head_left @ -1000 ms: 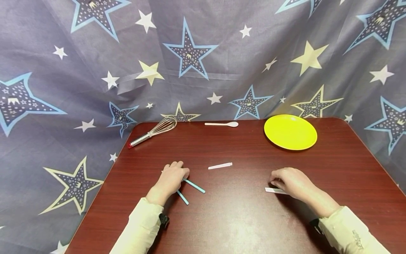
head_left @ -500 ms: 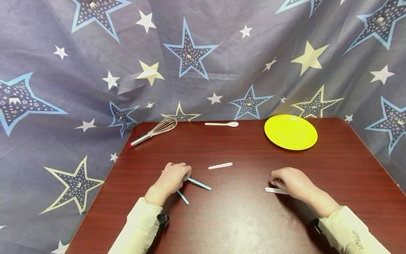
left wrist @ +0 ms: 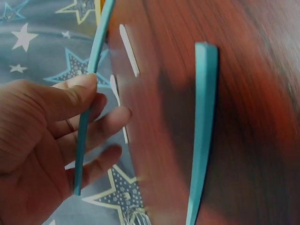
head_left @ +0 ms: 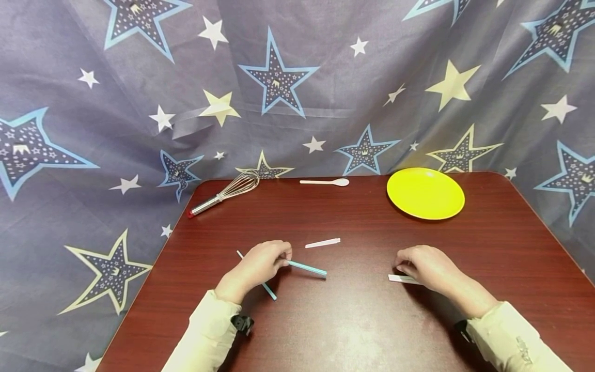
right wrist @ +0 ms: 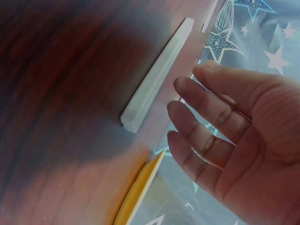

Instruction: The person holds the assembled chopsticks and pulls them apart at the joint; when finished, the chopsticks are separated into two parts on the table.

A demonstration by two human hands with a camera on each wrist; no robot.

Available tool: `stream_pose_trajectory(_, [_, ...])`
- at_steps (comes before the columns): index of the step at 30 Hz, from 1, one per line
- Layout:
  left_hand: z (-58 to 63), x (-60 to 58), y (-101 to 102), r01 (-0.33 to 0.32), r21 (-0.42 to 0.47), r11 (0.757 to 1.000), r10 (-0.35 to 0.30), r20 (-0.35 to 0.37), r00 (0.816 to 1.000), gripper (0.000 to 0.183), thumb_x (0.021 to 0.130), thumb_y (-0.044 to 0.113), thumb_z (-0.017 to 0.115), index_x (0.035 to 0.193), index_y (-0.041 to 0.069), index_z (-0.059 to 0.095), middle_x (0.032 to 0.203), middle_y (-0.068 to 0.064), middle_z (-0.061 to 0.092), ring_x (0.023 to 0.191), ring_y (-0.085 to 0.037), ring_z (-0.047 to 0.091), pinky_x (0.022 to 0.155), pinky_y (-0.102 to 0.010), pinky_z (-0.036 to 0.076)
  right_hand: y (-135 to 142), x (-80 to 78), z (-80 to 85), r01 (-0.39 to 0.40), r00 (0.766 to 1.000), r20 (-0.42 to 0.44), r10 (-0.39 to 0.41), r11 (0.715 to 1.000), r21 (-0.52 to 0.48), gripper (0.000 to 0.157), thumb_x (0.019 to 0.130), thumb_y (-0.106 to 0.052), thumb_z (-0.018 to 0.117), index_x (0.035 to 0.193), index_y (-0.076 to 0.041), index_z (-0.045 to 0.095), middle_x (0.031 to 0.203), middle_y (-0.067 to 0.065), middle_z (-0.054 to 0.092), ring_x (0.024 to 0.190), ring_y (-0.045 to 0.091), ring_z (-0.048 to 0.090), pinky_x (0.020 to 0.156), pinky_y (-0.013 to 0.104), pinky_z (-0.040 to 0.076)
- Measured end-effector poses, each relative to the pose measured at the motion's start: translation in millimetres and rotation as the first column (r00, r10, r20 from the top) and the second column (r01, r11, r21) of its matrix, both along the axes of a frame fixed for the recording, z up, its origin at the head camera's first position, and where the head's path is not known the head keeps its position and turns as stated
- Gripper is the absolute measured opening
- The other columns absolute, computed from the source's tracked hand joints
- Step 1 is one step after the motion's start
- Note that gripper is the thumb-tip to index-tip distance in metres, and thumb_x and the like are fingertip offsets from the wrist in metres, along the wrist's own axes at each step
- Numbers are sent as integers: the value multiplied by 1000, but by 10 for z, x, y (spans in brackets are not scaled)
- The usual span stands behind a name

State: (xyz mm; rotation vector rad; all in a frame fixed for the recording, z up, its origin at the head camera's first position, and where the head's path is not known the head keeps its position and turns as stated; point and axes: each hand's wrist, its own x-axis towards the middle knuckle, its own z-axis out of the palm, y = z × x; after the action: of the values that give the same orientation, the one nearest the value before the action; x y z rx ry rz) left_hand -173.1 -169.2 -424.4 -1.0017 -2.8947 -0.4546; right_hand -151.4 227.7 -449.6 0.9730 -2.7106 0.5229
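Between thumb and fingers, my left hand [head_left: 260, 262] pinches a light blue chopstick [head_left: 308, 267], raised off the table and pointing right. In the left wrist view this chopstick [left wrist: 84, 140] crosses the palm, under the thumb. A second blue chopstick [head_left: 268, 290] lies on the table beneath that hand, partly hidden by it. My right hand [head_left: 429, 268] hovers at the right with fingers loosely bent and nothing in them. Just below it lies a white chopstick [head_left: 403, 279]; the right wrist view shows the fingers apart from this chopstick [right wrist: 157, 77]. Another white chopstick [head_left: 323, 243] lies mid-table.
A whisk [head_left: 225, 194] lies at the back left of the brown table [head_left: 353, 320]. Along the back edge is a white spoon [head_left: 325, 182]. A yellow plate [head_left: 425, 194] sits at the back right. Behind the table hangs a star-patterned cloth [head_left: 297, 129].
My left hand has lifted one blue chopstick off the table and moved right with it, uncovering more of the other blue chopstick. The right hand has stayed still.
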Motion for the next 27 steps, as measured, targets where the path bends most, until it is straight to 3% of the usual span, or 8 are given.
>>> stream_pose_trajectory(11, [-37, 42, 325, 5, 72, 997, -12, 85, 996, 15, 91, 19, 68, 86, 23, 55, 83, 14, 57, 75, -7, 55, 68, -29, 46, -53, 17, 30, -8, 999, 46, 8, 1000, 3, 19, 78, -8, 78, 78, -24, 68, 73, -18, 62, 64, 4, 57, 61, 31, 48])
stream_pose_trajectory(15, [-79, 59, 447, 4, 86, 996, -9, 68, 998, 12, 92, 20, 67, 89, 23, 56, 85, 14, 56, 74, -7, 52, 67, -29, 45, -89, 29, 43, -2, 999, 37, 2, 1000, -5, 19, 78, -9, 79, 79, -23, 67, 74, -17, 62, 66, 5, 59, 62, 32, 49])
stream_pose_trajectory(27, [-173, 137, 789, 37, 123, 992, -38, 13, 999, 8, 91, 16, 67, 96, 18, 61, 91, 9, 66, 82, -8, 63, 71, -31, 51, -251, 69, 75, 22, 1000, 4, -22, 999, -42, 16, 80, -14, 79, 88, -19, 66, 82, -11, 62, 70, 8, 58, 64, 33, 49])
